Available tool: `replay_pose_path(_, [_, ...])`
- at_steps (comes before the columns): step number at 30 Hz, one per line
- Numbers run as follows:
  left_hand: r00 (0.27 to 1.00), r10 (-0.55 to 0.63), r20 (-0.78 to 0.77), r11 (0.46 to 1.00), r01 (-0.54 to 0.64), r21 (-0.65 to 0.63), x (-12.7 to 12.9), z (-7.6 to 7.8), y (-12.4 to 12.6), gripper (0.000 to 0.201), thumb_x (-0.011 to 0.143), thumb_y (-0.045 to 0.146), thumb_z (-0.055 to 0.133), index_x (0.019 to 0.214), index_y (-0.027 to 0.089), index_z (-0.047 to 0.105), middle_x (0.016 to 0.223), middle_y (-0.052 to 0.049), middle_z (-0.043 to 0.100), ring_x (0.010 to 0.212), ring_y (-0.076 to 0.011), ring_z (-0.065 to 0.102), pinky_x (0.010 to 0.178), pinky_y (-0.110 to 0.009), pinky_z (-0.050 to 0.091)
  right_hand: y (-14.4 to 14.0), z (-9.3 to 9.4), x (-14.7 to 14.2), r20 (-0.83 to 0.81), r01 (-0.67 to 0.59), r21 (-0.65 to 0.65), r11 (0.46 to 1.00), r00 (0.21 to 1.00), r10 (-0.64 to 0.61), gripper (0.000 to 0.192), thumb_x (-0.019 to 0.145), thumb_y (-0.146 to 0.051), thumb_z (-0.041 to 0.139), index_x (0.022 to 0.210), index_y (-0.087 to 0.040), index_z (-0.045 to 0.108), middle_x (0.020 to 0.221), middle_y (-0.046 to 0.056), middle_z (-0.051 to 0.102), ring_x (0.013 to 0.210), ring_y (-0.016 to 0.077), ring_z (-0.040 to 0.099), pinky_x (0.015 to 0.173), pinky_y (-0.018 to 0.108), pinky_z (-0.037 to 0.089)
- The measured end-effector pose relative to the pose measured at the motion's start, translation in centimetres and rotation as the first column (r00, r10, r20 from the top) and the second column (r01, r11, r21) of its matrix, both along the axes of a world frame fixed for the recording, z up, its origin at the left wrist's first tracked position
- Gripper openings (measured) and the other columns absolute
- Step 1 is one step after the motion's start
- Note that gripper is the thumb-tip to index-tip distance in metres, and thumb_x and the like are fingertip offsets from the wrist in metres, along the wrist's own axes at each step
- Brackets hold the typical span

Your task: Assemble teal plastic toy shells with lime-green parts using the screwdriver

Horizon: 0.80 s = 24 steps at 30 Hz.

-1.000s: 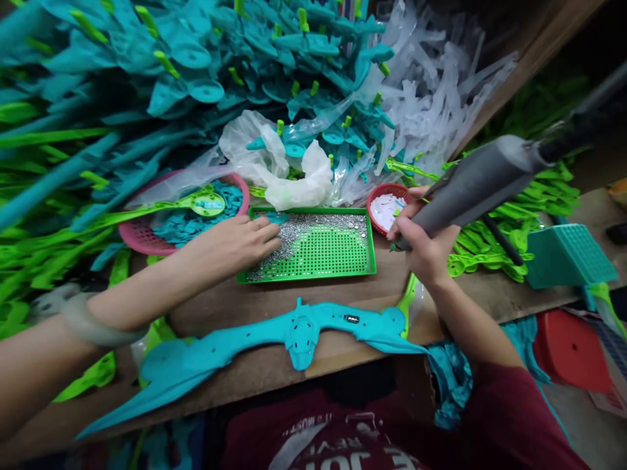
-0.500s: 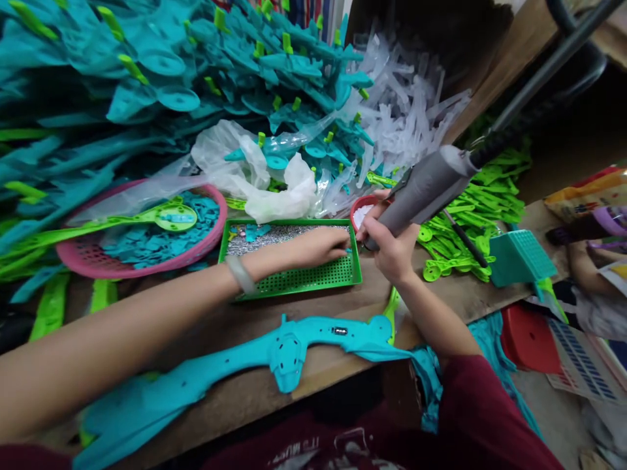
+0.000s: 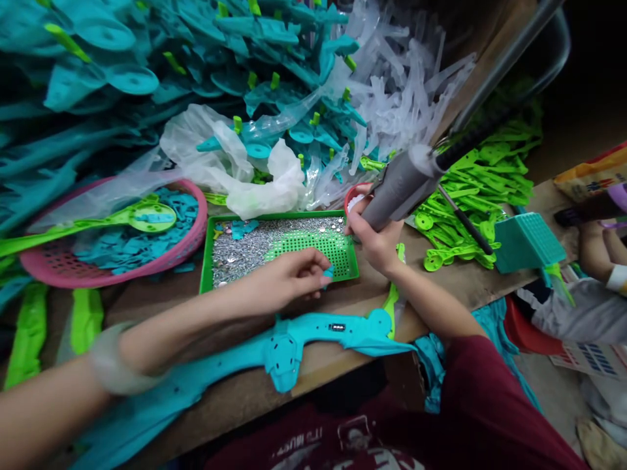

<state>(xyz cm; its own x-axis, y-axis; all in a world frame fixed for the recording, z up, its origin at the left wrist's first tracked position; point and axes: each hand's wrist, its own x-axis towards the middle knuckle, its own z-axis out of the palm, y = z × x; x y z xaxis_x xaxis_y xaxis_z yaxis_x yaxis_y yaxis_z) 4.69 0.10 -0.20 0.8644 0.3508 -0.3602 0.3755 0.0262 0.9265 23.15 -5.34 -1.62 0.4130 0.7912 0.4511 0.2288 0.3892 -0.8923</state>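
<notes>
Teal part [image 3: 298, 336] is lying flat along the front edge of the bench [image 3: 441, 287], just below the green tray [image 3: 208, 251] of screws. Left hand [image 3: 289, 281] is hovering directly above it, fingers curled and pinching a small teal piece [image 3: 327, 274]. Right hand [image 3: 375, 238] is gripping the grey driver [image 3: 399, 186], closed fully around its barrel, tip near the red bowl [image 3: 350, 194]. Judged from its thin moulded plastic, the part is light and fairly stiff but flexing at the long arms; holding it at the thick central hub is advisable.
</notes>
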Motion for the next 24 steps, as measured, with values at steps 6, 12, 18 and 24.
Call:
replay_pose_path(6, [0.989, 0.122, -0.08, 0.99, -0.127, -0.065, 4.8, -0.9, 0.0, 0.028, 0.083, 0.043, 0.067, 0.079, 0.02, 0.051, 0.075, -0.003, 0.071, 0.069, -0.0159, 0.064, 0.068, -0.031, 0.052, -0.4, 1.0, 0.5, -0.076, 0.111, 0.081, 0.991, 0.992, -0.105, 0.02, 0.082, -0.037, 0.07, 0.075, -0.023, 0.057, 0.062, -0.006, 0.056, 0.051, 0.0097, 0.054, 0.057, 0.028, 0.052])
replay_pose_path(12, [0.938, 0.344, -0.049, 0.904, -0.316, 0.289, 4.0, -0.4, 3.5, 0.016, 0.086, 0.033, 0.061, 0.079, 0.021, 0.053, 0.076, 0.0, 0.062, 0.074, -0.0173, 0.058, 0.069, -0.032, 0.045, -1.2, 0.4, 0.0, -0.091, 0.088, 0.066, 0.994, 0.993, -0.082, 0.017, 0.08, -0.031, 0.071, 0.074, -0.022, 0.058, 0.064, -0.004, 0.059, 0.059, 0.0125, 0.059, 0.06, 0.03, 0.054])
replay_pose_path(18, [0.946, 0.323, -0.007, 0.937, -0.319, 0.142, -1.0, 1.1, -2.0, 0.032, 0.08, 0.05, 0.062, 0.094, 0.022, 0.056, 0.071, 0.003, 0.057, 0.066, -0.0163, 0.055, 0.063, -0.031, 0.046, 0.7, -2.0, -0.6, -0.061, 0.021, -0.008, 1.0, 0.998, -0.022, 0.018, 0.079, -0.032, 0.073, 0.078, -0.023, 0.057, 0.065, -0.004, 0.06, 0.061, 0.0126, 0.058, 0.064, 0.032, 0.053])
replay_pose_path(24, [0.949, 0.287, -0.127, 0.934, -0.307, -0.182, -3.6, 1.2, -7.0, 0.038, 0.075, 0.056, 0.07, 0.086, 0.02, 0.06, 0.072, -0.001, 0.069, 0.068, -0.0163, 0.064, 0.064, -0.029, 0.053, 1.4, -3.9, -0.1, -0.056, 0.02, -0.053, 0.998, 0.998, -0.023, 0.028, 0.08, -0.042, 0.073, 0.095, -0.022, 0.06, 0.073, -0.003, 0.063, 0.071, 0.014, 0.062, 0.068, 0.031, 0.056])
